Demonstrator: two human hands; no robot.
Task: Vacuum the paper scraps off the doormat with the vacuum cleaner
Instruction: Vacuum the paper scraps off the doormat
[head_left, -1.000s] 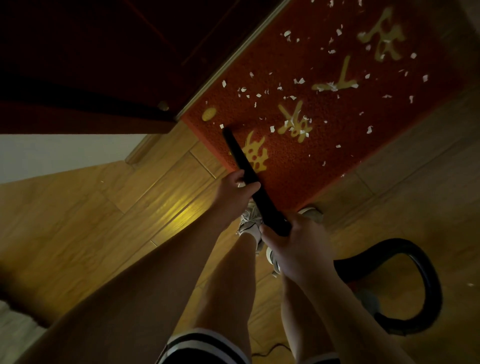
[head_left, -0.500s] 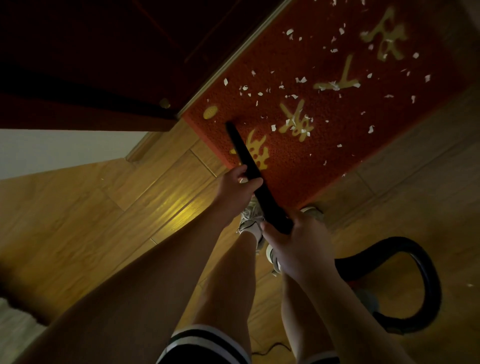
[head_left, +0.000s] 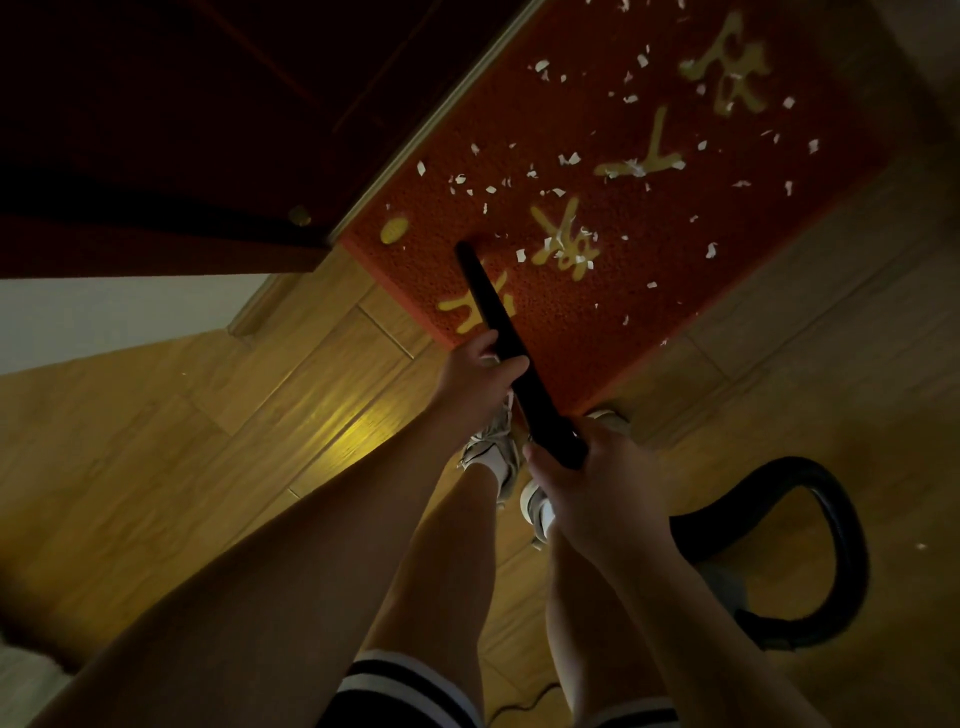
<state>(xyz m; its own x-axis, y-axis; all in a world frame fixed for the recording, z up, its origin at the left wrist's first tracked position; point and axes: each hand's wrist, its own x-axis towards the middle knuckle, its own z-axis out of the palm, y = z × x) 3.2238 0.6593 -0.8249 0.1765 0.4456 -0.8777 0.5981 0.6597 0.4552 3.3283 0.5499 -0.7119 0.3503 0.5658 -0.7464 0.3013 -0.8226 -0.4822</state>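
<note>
Left hand (head_left: 475, 384) and right hand (head_left: 587, 488) grip the vacuum wand (head_left: 498, 317), tip on scrap-strewn doormat (head_left: 571, 332).

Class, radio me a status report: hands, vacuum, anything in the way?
Left hand and right hand grip the vacuum tube. Tip on doormat near its corner; paper scraps lie beyond. Hose loops clear of mat.

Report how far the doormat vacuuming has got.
Done: the corner of the doormat around the tip of the vacuum wand looks almost free of scraps. In hand: the left hand and right hand both grip the wand, its tip down on the mat. Left: most of it; white paper scraps lie scattered across the middle and far end, over the yellow characters.
</note>
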